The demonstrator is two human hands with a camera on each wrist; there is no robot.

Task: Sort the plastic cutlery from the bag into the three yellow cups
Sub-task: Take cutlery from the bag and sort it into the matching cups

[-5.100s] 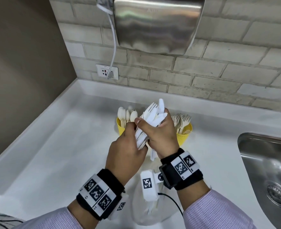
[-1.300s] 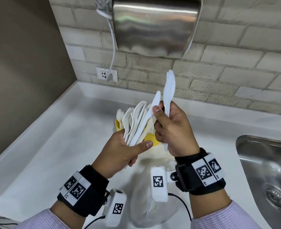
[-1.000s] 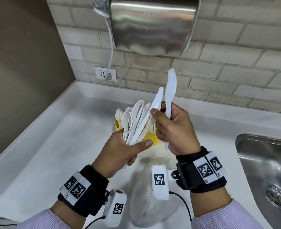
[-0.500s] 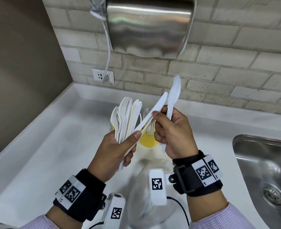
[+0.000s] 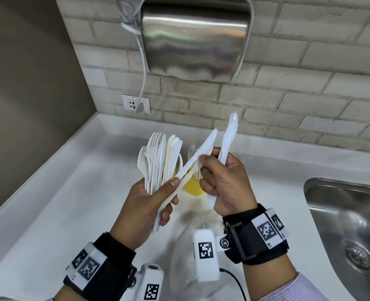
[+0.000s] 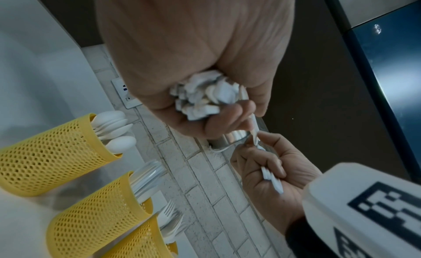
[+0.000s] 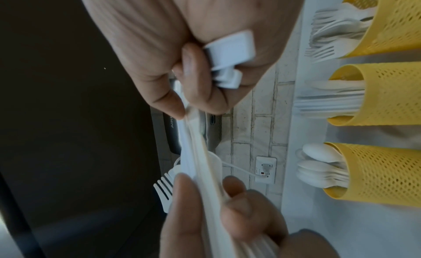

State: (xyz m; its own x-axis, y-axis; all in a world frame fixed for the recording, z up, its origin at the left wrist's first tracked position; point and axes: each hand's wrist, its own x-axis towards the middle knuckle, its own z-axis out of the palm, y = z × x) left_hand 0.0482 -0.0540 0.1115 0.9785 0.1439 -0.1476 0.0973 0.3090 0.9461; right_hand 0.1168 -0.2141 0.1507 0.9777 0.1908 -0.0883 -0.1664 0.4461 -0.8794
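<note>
My left hand [image 5: 149, 203] grips a fanned bundle of white plastic cutlery [image 5: 158, 157], forks and knives, tips up; its handle ends [image 6: 205, 98] show in the fist. My right hand [image 5: 225, 183] holds a white knife [image 5: 229, 135] upright in its curled fingers. Its thumb and forefinger pinch another knife [image 5: 201, 153] that still crosses into the left hand's bundle. Three yellow mesh cups stand behind the hands: one with spoons [image 6: 45, 153], one with knives [image 6: 95, 213], one with forks [image 6: 141, 244]. The clear plastic bag [image 5: 186, 263] lies on the counter under my wrists.
A steel sink [image 5: 342, 213] is sunk into the white counter [image 5: 49, 213] at the right. A metal hand dryer [image 5: 195, 38] hangs on the brick wall above the cups, its cord running to a socket [image 5: 135, 103]. A dark wall closes the left side.
Five seconds ago both hands held the bundle together. Since then the right hand has taken a knife upright and pinched a second, which has tilted down to the right out of the bundle.
</note>
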